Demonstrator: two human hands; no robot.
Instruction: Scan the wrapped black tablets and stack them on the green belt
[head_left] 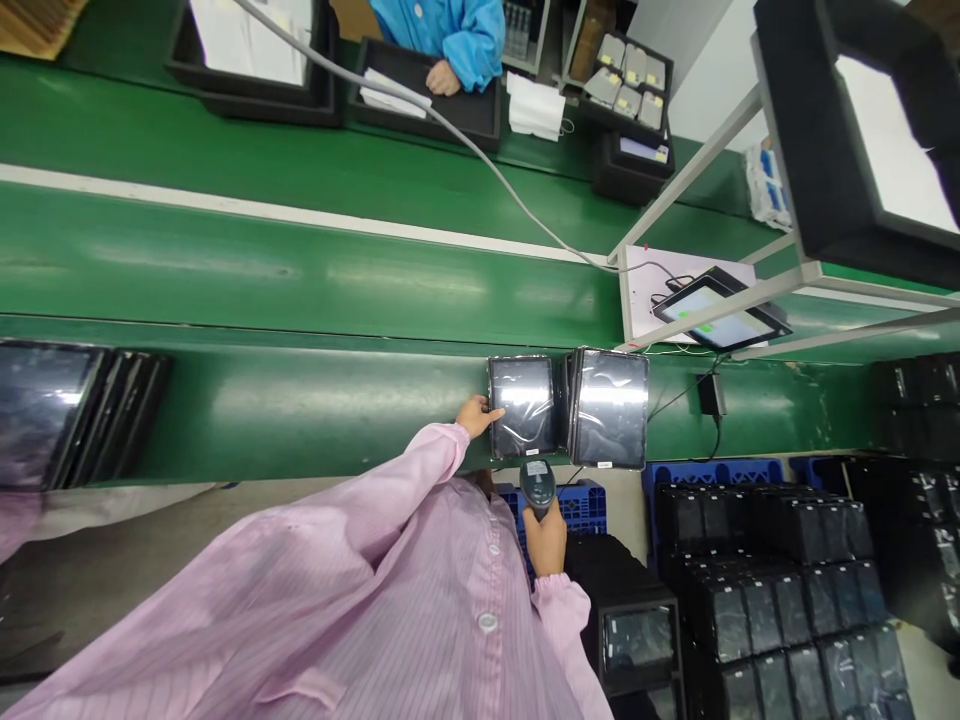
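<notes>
A dark, flat, plastic-wrapped panel [523, 405] lies on the green bench, a small white label at its lower edge. My left hand [477, 416] grips its left edge, thumb on top and the other fingers partly hidden. Below that panel, at the bench's front edge, my right hand [546, 538] is wrapped round the handle of a dark handheld scanner [538, 484], whose head points toward the panel. Directly to the right stands a stack of similar wrapped panels [612, 408], the top one also carrying a white label.
More panels [52, 410] lean at the far left. A metal frame [712, 300] holds a lit tablet [716, 312] at the right; a grey cable [480, 150] crosses the bench. Black stacks [772, 590] fill the lower right. Across the bench, a person's hand [444, 78] rests at a black tray [472, 120].
</notes>
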